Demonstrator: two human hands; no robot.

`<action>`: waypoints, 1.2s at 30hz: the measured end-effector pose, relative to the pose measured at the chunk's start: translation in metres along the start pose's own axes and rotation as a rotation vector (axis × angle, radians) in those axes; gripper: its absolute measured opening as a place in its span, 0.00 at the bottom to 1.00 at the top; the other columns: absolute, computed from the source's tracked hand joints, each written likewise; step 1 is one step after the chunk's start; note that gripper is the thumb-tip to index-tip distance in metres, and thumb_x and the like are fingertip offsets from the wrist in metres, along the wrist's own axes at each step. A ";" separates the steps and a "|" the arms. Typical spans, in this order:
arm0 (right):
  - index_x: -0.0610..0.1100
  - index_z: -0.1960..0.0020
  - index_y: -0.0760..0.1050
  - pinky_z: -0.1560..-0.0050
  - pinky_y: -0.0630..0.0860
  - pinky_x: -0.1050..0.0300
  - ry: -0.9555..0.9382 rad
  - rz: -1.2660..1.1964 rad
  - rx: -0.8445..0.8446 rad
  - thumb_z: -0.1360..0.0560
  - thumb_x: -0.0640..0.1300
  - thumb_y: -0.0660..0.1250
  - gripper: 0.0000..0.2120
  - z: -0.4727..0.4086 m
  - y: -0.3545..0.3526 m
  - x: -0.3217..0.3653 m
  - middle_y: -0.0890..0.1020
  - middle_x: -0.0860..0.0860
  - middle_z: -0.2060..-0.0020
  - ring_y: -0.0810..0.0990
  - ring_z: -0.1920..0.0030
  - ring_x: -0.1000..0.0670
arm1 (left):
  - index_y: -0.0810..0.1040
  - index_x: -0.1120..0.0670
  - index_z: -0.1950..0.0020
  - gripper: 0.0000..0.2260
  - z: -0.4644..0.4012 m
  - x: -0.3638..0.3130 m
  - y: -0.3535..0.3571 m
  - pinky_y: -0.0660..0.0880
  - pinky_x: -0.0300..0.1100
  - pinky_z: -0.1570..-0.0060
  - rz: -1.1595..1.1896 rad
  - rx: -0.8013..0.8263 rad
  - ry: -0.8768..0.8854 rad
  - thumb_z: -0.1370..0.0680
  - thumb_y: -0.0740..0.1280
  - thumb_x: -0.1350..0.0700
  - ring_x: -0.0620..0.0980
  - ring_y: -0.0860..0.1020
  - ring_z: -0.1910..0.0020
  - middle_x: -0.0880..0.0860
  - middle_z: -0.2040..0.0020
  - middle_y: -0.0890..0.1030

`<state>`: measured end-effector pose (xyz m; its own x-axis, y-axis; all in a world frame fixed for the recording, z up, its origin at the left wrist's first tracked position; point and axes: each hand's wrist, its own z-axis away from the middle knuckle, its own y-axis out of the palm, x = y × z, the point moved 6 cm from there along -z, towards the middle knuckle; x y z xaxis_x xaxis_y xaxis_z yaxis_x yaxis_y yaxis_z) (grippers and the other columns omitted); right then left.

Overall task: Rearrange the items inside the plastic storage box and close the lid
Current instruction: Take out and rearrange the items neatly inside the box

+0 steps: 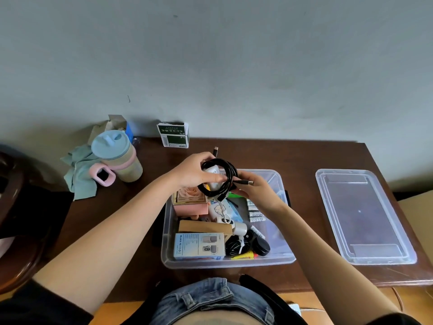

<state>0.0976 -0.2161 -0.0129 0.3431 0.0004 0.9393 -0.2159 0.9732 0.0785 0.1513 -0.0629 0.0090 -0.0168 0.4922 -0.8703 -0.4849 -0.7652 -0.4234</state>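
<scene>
2 hands hold a glossy black cable coil (219,178) above the clear plastic box (287,254): left hand (195,172) curled round the loop, right hand (254,186) pinching its plug end. The flat, clear lid (365,214) lies right on dark wood.

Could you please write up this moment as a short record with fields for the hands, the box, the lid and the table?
left hand: left hand grips the coiled black cable above the box
right hand: right hand pinches the cable near its plug end
box: clear storage box, open, holding small cartons, a pink box and another black cable bundle
lid: clear lid lies flat on the table, to the right of the box, apart from it
table: brown table, also bearing a lidded cup, a green cloth and a green carton
</scene>
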 end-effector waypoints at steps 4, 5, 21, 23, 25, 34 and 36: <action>0.41 0.41 0.76 0.45 0.78 0.58 0.049 0.071 -0.036 0.22 0.32 0.61 0.13 0.004 -0.012 -0.005 0.81 0.46 0.49 0.81 0.53 0.51 | 0.75 0.53 0.55 0.16 0.008 0.005 -0.001 0.69 0.45 0.57 -0.111 -0.048 0.059 0.33 0.78 0.49 0.48 0.74 0.61 0.50 0.60 0.78; 0.42 0.43 0.76 0.47 0.79 0.56 0.088 0.138 -0.102 0.21 0.34 0.60 0.11 0.006 -0.021 -0.010 0.81 0.46 0.49 0.81 0.56 0.50 | 0.74 0.52 0.55 0.17 0.011 0.007 -0.001 0.71 0.47 0.54 -0.134 -0.079 0.052 0.34 0.77 0.46 0.48 0.75 0.59 0.48 0.59 0.78; 0.39 0.42 0.76 0.53 0.74 0.57 0.423 1.730 0.170 0.26 0.28 0.60 0.15 0.012 -0.042 -0.106 0.80 0.46 0.46 0.79 0.45 0.45 | 0.74 0.51 0.47 0.29 0.033 0.016 -0.002 0.69 0.57 0.40 0.010 -0.266 0.050 0.37 0.66 0.31 0.51 0.78 0.47 0.46 0.52 0.81; 0.39 0.44 0.75 0.54 0.74 0.57 0.363 1.717 0.108 0.25 0.28 0.59 0.14 0.010 -0.042 -0.102 0.80 0.46 0.47 0.80 0.46 0.45 | 0.74 0.51 0.47 0.29 0.033 0.017 -0.002 0.69 0.58 0.40 0.009 -0.264 0.047 0.37 0.66 0.30 0.52 0.78 0.47 0.46 0.51 0.81; 0.39 0.44 0.73 0.57 0.73 0.58 0.337 1.685 0.037 0.25 0.28 0.58 0.14 0.008 -0.044 -0.101 0.81 0.46 0.49 0.80 0.48 0.45 | 0.75 0.52 0.47 0.30 0.032 0.018 -0.001 0.69 0.57 0.39 0.013 -0.264 0.044 0.37 0.66 0.30 0.52 0.78 0.47 0.47 0.51 0.81; 0.44 0.68 0.67 0.66 0.70 0.59 0.398 1.371 -0.089 0.24 0.37 0.58 0.14 0.001 -0.042 -0.099 0.72 0.50 0.70 0.73 0.66 0.48 | 0.74 0.51 0.49 0.27 0.031 0.021 -0.002 0.70 0.57 0.40 0.032 -0.262 0.051 0.36 0.67 0.31 0.51 0.78 0.48 0.46 0.52 0.81; 0.45 0.70 0.65 0.70 0.67 0.60 0.407 1.246 -0.077 0.22 0.42 0.58 0.17 -0.002 -0.036 -0.101 0.70 0.51 0.73 0.68 0.71 0.51 | 0.74 0.49 0.50 0.25 0.030 0.022 -0.001 0.71 0.57 0.41 0.036 -0.265 0.056 0.36 0.67 0.32 0.50 0.78 0.49 0.45 0.53 0.81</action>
<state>0.0724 -0.2505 -0.1117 0.2049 0.9583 0.1990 -0.5382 0.2802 -0.7949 0.1247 -0.0390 -0.0019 0.0216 0.4447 -0.8954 -0.2386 -0.8674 -0.4366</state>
